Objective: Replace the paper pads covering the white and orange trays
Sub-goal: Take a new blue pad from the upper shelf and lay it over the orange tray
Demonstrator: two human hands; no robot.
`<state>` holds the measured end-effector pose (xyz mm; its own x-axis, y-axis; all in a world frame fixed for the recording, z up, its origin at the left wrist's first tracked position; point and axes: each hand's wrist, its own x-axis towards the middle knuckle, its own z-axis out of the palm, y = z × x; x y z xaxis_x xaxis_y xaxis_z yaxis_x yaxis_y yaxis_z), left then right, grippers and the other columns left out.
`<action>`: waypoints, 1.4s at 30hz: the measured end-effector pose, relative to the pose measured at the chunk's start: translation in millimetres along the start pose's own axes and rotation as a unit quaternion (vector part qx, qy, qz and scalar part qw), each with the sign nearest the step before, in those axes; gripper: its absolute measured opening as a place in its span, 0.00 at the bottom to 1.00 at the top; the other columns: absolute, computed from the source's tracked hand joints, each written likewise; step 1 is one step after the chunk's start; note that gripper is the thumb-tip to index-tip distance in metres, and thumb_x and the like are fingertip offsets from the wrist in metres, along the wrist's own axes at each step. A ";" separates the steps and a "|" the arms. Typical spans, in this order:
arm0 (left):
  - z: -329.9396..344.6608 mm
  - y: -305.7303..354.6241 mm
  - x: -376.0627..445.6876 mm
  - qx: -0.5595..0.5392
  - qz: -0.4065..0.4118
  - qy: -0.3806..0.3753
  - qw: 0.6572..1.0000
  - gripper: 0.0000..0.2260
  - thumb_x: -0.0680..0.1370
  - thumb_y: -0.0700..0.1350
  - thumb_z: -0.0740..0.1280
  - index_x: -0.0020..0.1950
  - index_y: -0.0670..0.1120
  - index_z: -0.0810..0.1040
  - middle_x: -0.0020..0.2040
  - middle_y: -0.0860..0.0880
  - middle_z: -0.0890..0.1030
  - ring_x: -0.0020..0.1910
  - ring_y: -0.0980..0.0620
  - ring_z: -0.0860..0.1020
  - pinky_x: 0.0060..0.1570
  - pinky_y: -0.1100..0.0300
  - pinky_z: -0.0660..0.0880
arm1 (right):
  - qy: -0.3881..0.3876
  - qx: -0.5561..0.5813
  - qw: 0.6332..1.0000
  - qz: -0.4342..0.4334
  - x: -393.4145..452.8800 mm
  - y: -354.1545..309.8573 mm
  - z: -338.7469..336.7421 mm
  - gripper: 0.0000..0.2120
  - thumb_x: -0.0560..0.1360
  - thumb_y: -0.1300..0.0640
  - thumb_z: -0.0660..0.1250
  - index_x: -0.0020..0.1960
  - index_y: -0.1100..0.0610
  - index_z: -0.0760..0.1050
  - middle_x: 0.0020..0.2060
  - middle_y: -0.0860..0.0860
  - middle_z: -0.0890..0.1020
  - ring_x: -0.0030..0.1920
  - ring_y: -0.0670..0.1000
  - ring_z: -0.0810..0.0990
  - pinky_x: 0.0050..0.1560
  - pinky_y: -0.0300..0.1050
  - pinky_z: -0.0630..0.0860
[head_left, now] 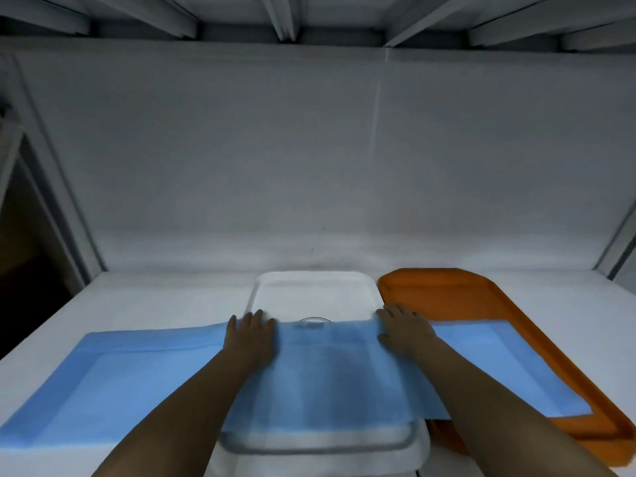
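Note:
A white tray (315, 287) sits in the middle of the table, with an orange tray (444, 290) right beside it on the right. A blue paper pad (327, 373) lies across the near part of the white tray. Another blue pad (103, 383) lies flat on the table to the left, and a blue pad (488, 366) lies inside the orange tray. My left hand (251, 335) rests flat on the middle pad's far left corner. My right hand (404, 330) presses on its far right corner, fingers spread.
The white table (155, 297) runs to a white back wall (309, 166). A dark opening (24, 270) lies at the far left. White beams (282, 15) cross overhead. A faint curved mark (315, 320) shows in the white tray by the pad's edge.

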<state>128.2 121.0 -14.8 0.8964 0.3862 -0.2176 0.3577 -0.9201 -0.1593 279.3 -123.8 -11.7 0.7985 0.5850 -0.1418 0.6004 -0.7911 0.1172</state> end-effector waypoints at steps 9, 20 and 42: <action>6.3 -14.0 8.0 0.031 -0.006 0.035 0.999 0.24 0.79 0.41 0.54 0.74 0.41 0.55 0.73 0.43 0.63 0.75 0.45 0.54 0.74 0.45 0.47 | 0.024 -0.032 0.999 -0.022 13.2 0.2 -9.7 0.26 0.75 0.56 0.61 0.72 0.54 0.61 0.69 0.53 0.67 0.70 0.54 0.63 0.68 0.50 0.60; -9.5 -15.1 -1.1 0.048 -0.041 0.132 0.989 0.19 0.76 0.36 0.60 0.66 0.45 0.66 0.62 0.45 0.67 0.56 0.46 0.75 0.57 0.55 0.66 | 0.146 0.034 0.988 -0.031 0.5 9.0 -14.9 0.09 0.76 0.57 0.61 0.54 0.59 0.74 0.56 0.54 0.73 0.50 0.56 0.76 0.41 0.45 0.68; -44.3 -21.7 -95.0 -0.021 0.096 0.363 0.927 0.09 0.62 0.37 0.75 0.32 0.40 0.75 0.33 0.43 0.75 0.23 0.43 0.72 0.26 0.63 0.59 | 0.359 -0.063 0.920 -0.146 -140.6 15.8 -64.2 0.21 0.67 0.37 0.61 0.51 0.52 0.67 0.35 0.48 0.80 0.21 0.50 0.75 0.18 0.38 0.58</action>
<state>46.9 101.4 52.0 0.8792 0.0843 0.4690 0.1703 -0.9748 -0.1440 179.4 -207.1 73.2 0.3977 0.7728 0.4946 0.7580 -0.5805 0.2975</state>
